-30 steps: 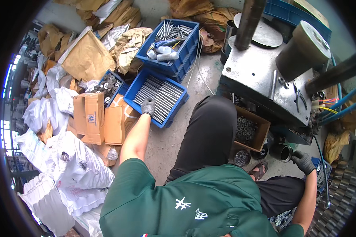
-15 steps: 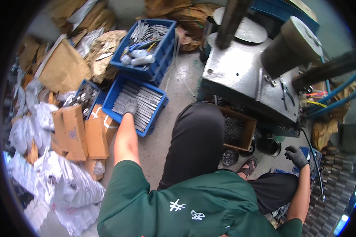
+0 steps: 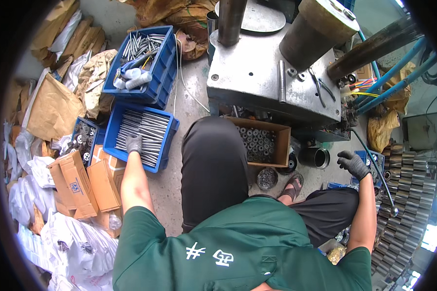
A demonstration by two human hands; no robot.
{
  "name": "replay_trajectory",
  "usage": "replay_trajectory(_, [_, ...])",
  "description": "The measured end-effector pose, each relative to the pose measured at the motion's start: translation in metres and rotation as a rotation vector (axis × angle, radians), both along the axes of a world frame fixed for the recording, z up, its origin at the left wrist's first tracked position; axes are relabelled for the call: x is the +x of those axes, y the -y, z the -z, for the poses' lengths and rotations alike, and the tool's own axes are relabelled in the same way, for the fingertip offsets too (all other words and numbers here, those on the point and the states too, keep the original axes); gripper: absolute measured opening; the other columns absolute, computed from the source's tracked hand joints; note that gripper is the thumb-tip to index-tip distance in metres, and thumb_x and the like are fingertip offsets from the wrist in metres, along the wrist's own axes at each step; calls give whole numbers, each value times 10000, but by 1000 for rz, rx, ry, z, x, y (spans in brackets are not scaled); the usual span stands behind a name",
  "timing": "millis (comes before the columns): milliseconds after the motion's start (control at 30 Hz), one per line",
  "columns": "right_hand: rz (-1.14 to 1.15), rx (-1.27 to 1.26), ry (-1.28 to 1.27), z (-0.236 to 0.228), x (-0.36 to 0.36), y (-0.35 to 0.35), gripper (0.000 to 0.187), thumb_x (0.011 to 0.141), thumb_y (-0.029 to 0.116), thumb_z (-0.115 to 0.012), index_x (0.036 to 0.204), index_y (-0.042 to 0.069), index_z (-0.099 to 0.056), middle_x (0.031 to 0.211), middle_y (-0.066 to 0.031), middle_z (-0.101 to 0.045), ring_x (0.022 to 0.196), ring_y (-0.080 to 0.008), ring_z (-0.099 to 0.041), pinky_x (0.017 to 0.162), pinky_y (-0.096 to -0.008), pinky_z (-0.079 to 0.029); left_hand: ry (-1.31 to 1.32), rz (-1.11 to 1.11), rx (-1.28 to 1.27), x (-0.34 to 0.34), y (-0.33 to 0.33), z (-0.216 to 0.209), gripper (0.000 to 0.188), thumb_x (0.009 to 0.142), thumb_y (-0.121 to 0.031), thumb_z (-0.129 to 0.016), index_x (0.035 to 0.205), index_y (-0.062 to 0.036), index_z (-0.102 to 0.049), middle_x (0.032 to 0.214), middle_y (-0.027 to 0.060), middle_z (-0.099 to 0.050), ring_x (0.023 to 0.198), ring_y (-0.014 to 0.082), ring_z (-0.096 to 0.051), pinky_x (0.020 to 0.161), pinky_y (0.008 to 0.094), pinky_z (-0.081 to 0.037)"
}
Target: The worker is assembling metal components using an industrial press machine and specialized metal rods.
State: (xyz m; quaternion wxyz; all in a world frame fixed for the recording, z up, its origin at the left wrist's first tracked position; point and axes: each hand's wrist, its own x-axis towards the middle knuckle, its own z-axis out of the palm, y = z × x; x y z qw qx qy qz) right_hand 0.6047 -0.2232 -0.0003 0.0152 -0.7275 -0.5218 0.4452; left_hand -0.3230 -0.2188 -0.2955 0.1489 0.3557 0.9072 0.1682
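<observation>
My left hand (image 3: pixel 134 143), in a grey glove, reaches into a blue crate (image 3: pixel 168 140) on the floor at the left. It rests on the slim metal rods (image 3: pixel 143 125) lying in rows there. Its fingertips are lost among the rods, so I cannot tell whether it grips one. Out at the right, my right hand (image 3: pixel 353 165), in a dark grey glove, hangs in the air with loosely bent fingers apart and nothing in them. Beneath and beside it are a blue tray (image 3: pixel 377 162) and a dark bent bar (image 3: pixel 378 173) with a round metal end.
Ahead stands a steel machine table (image 3: pixel 257 63) with thick posts, pliers (image 3: pixel 320 88) and a metal rod (image 3: pixel 281 81). Below it sits a cardboard box (image 3: pixel 282 145) of ring-shaped parts. More crates (image 3: pixel 166 68), cartons (image 3: pixel 77 184) and white sacks (image 3: pixel 80 242) crowd the left; stacked metal cylinders (image 3: pixel 398 194) line the right.
The view has shifted, so the machine and crates appear further left. My left hand stays at the rods in the crate. My right hand remains raised at the right, its fingers still bent.
</observation>
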Motion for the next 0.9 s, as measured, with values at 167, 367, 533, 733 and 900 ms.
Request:
replay_trajectory(167, [-1,-10,-60,4,0,-4,377,923,159,-659,1247,-34,-662,946,-90,-734,782,-161,-680,735,-310,-551,-201,224,-279,-16,13,-8,423,844,-377,-652,1152,-113,-770,1242,313,-629,1168,431,-629,1045,465,-501])
replay_trajectory(367, [50,-5,-92,1,4,1,319,960,163,-645,1223,-18,-659,928,-77,-721,785,-148,-679,700,-285,-539,-106,682,-635,22,10,-75,869,734,-708,-730,1308,-57,-689,1291,240,-685,1191,386,-661,1055,443,-501])
replay_trajectory(533, [59,-36,-165,11,33,7,324,984,191,-632,1256,14,-625,942,-97,-726,751,-166,-695,651,-279,-540,-232,969,-783,56,3,-99,847,558,-403,-890,1302,-70,-660,1244,214,-710,1190,328,-678,1000,432,-554])
replay_trajectory(733, [123,-58,-193,15,33,3,348,934,190,-655,1239,23,-632,921,-82,-733,742,-165,-698,650,-281,-537,-293,978,-908,56,3,-87,863,556,-384,-934,1318,-95,-648,1287,174,-705,1194,286,-684,998,476,-553])
replay_trajectory(900, [91,-30,-207,3,22,5,371,938,211,-664,1255,21,-631,931,-83,-735,767,-167,-698,678,-289,-536,-357,875,-844,74,21,-93,786,608,-320,-926,1307,-82,-656,1311,171,-683,1232,328,-656,1001,456,-560])
